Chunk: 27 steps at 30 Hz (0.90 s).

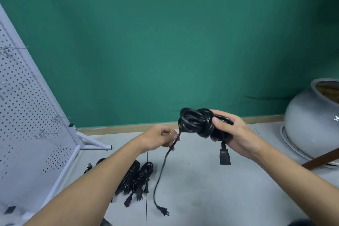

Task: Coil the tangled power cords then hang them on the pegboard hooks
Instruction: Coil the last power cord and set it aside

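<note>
My right hand grips a coiled black power cord in mid-air, with its socket end hanging below the palm. My left hand pinches the loose tail of the same cord just under the coil. That tail droops to the floor and ends in a plug. A heap of other black cords lies on the floor beside my left forearm. The white pegboard with metal hooks leans at the left.
A large grey ceramic jar stands at the right with a brown stick leaning by it. The pegboard's white foot juts out over the grey floor. A green wall fills the back.
</note>
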Motion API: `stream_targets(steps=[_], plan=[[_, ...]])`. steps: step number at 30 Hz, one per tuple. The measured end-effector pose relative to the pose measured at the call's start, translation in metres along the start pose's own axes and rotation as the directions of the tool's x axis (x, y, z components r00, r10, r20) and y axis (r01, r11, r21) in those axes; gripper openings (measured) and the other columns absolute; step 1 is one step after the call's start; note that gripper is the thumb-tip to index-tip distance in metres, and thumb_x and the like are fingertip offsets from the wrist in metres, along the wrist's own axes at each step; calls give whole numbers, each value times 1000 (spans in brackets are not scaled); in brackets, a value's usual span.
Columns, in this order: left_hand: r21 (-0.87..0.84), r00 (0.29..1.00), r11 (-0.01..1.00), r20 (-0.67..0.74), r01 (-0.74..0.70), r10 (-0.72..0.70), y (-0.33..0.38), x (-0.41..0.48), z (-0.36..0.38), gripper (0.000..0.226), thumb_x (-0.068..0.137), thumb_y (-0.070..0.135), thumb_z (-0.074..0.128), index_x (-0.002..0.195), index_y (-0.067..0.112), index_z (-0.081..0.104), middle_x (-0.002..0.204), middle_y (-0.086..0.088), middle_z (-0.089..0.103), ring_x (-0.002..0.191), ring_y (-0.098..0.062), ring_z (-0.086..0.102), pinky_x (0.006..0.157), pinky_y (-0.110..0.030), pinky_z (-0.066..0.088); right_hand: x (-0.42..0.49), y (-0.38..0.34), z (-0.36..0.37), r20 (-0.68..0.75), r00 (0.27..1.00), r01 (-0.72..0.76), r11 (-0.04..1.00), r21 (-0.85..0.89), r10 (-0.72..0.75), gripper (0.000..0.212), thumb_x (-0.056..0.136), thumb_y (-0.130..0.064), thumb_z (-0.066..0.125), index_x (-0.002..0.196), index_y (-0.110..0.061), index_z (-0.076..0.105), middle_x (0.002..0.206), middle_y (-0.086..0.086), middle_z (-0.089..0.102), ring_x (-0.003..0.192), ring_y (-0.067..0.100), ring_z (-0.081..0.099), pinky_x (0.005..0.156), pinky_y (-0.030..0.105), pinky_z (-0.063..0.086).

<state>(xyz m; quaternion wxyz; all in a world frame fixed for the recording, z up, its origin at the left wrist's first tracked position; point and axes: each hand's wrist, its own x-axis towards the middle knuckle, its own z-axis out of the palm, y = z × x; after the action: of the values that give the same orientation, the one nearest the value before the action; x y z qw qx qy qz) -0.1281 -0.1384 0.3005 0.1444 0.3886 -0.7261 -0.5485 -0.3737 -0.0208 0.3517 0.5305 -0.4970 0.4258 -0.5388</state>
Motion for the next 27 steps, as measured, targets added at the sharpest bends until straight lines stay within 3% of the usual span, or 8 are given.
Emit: stream_targets(steps=[4, 11, 13, 15, 19, 21, 23, 27], plan=[[-189, 998, 980, 38, 58, -51, 11, 1, 18, 34, 110, 25, 45, 104, 7, 74, 82, -2, 60, 83, -32, 72, 85, -34, 57, 2, 0, -6, -82, 995, 56, 998, 20, -54, 43, 92, -23, 67, 130, -3, 66, 97, 22, 68, 80, 34, 58, 65, 36, 38], [-181, 993, 981, -110, -68, 49, 20, 7, 38, 40, 112, 36, 36, 103, 14, 68, 65, 5, 40, 56, -12, 34, 56, -25, 35, 4, -1, -9, -101, 992, 85, 995, 47, -80, 39, 94, -26, 65, 125, -2, 66, 104, 19, 70, 88, 30, 61, 71, 35, 40], [-10, 972, 988, -181, -152, 147, 24, 10, 40, 37, 111, 37, 40, 96, 19, 68, 64, 12, 39, 58, -11, 35, 54, -24, 31, 5, -4, -9, -108, 990, 98, 992, 75, -90, 37, 95, -27, 62, 120, -1, 68, 104, 18, 70, 88, 30, 61, 69, 33, 43], [267, 950, 938, -157, -221, 269, 22, 11, 45, 33, 110, 34, 43, 88, 23, 66, 68, 9, 48, 64, -14, 44, 63, -31, 41, 6, -4, -8, -138, 985, 113, 989, 91, -100, 37, 97, -27, 63, 122, 0, 67, 104, 17, 71, 87, 30, 62, 68, 31, 45], [454, 974, 878, -86, -150, 210, 20, 14, 52, 37, 109, 40, 42, 80, 22, 57, 68, 0, 53, 71, -29, 52, 69, -39, 44, 8, 5, -13, -215, 972, 102, 994, 41, -91, 43, 93, -27, 75, 129, -4, 67, 110, 18, 72, 87, 28, 65, 73, 34, 45], [498, 982, 856, -48, -137, 185, 24, 12, 56, 40, 110, 42, 40, 81, 20, 57, 66, 3, 52, 70, -28, 53, 70, -38, 45, 10, 11, -19, -280, 957, 61, 997, -45, -71, 61, 82, -38, 86, 134, -13, 66, 119, 11, 74, 99, 29, 69, 86, 39, 53], [530, 984, 835, -3, -149, 177, 34, 7, 64, 40, 110, 42, 38, 84, 20, 59, 68, 5, 54, 70, -24, 54, 72, -38, 47, 9, 17, -26, -314, 942, 29, 960, -280, -120, 66, 82, -37, 86, 140, -18, 63, 122, 1, 75, 113, 19, 70, 104, 39, 53], [670, 967, 712, 34, -210, 253, 59, -3, 69, 38, 110, 38, 37, 94, 14, 62, 84, -4, 64, 78, -26, 58, 71, -39, 46, 9, 27, -36, -208, 949, 35, 733, -679, -238, 61, 89, -30, 79, 146, -20, 57, 135, -10, 64, 127, 4, 59, 114, 34, 44]])
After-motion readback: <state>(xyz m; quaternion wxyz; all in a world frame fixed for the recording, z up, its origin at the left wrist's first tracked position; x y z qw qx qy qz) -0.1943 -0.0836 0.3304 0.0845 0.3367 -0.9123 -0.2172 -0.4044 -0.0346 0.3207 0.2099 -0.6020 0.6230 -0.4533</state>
